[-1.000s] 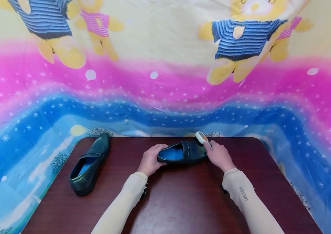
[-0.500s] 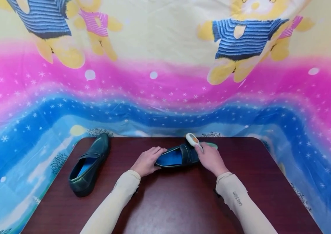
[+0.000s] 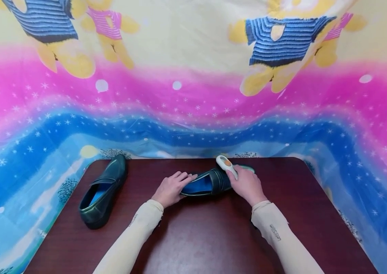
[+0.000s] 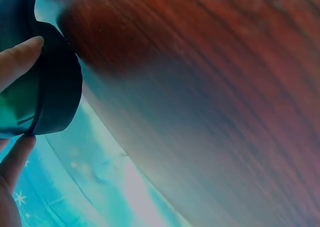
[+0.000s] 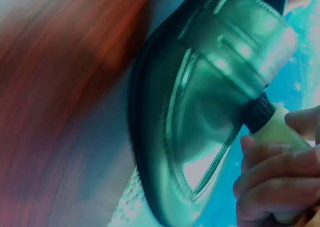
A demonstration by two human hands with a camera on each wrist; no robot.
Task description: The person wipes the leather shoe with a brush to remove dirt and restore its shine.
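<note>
Person in pale cream long sleeves. Left sleeve (image 3: 125, 238) plain, smooth, close-fitting along forearm, small dark lettering (image 3: 134, 220) on outer side near cuff, too small to read. Right sleeve (image 3: 287, 243) same cream cloth, larger dark print (image 3: 275, 233) running lengthwise below cuff, blurred. Both cuffs end at wrist, edges slightly uneven, lightly gathered. Small dark sliver showing at inner edge of each cuff. Left hand (image 3: 170, 189) and right hand (image 3: 248, 185) bare.
</note>
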